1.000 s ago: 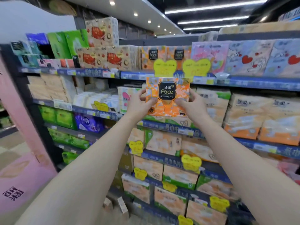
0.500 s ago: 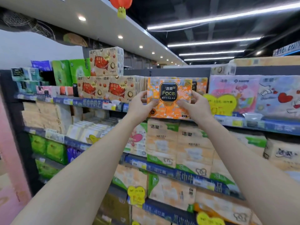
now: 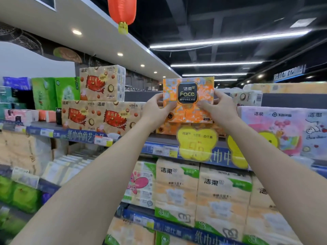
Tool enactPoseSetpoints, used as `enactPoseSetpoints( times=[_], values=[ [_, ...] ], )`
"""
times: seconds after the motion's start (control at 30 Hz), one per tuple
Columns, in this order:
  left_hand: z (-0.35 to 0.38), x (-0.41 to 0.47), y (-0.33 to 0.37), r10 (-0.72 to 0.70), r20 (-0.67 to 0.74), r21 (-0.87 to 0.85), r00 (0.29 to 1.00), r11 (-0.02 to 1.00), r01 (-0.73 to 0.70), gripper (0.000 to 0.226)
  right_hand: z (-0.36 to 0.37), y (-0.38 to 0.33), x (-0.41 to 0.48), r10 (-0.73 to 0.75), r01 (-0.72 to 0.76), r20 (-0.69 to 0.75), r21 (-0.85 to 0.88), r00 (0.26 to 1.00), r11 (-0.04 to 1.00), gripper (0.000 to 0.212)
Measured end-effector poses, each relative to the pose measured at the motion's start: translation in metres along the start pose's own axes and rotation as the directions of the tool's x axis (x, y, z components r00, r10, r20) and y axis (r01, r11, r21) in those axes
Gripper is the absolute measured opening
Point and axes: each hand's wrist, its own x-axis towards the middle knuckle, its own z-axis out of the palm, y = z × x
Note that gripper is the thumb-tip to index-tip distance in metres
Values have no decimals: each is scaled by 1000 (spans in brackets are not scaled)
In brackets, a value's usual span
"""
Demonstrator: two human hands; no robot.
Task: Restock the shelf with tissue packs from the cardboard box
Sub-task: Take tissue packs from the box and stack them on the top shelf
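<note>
Orange and patterned, the tissue pack [image 3: 188, 99] is held up in front of the top shelf [image 3: 159, 138], above more orange packs [image 3: 166, 129] whose number cannot be told. Its black badge reads "Face" under the brand characters 洁柔. Both arms reach forward and upward, nearly straight, with the wrists level with the pack. The left hand [image 3: 155, 110] clasps the pack's left edge with fingers wrapped behind and the thumb on the front; the right hand [image 3: 218, 107] clasps the right edge the same way, so the pack is gripped firmly between two hands.

Two yellow butterfly-shaped price tags [image 3: 197, 144] hang on the shelf's front edge just below the pack; their print is too blurred to read. To the left on the same shelf stand three beige packs with a red candy picture [image 3: 101, 83], one stacked on top of two, each marked 洁柔. Further left are two green packs [image 3: 54, 92]. To the right sits a pink pack [image 3: 276, 128] with cartoon drawings and 洁柔 printed along its top. The shelf's blue edge strip [image 3: 83, 136] carries large characters, partly legible as 纸巾中的艺术. On the shelf below, cream packs with green corners [image 3: 223, 197] also read 洁柔. One red lantern [image 3: 122, 9] hangs from the ceiling above.
</note>
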Motion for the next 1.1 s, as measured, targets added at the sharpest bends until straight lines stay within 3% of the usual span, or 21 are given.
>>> enactPoseSetpoints(
  times=[0.1, 0.2, 0.4, 0.6, 0.77, 1.1],
  values=[
    [17, 26, -7, 30, 24, -39, 999, 999, -29, 55, -7, 5, 17, 21, -24, -52, -60, 998, 998, 41],
    [39, 45, -12, 60, 55, -62, 997, 996, -57, 52, -10, 18, 28, 57, -63, -114, -49, 992, 997, 35],
    [89, 67, -45, 56, 103, -118, 993, 992, -44, 44, 2, 41, 41, 88, -162, -259, -282, 962, 946, 28],
    [102, 70, -57, 130, 91, -131, 987, 984, -118, 56, 13, 70, 52, 265, -359, -373, -210, 889, 909, 34],
    [104, 68, -60, 150, 108, -76, 983, 987, -142, 62, 14, 75, 55, 332, -427, -409, -166, 850, 889, 40],
    [107, 68, -72, 164, 186, -48, 969, 986, -158, 61, 17, 75, 58, 378, -524, -421, -316, 825, 791, 61]
  ],
)
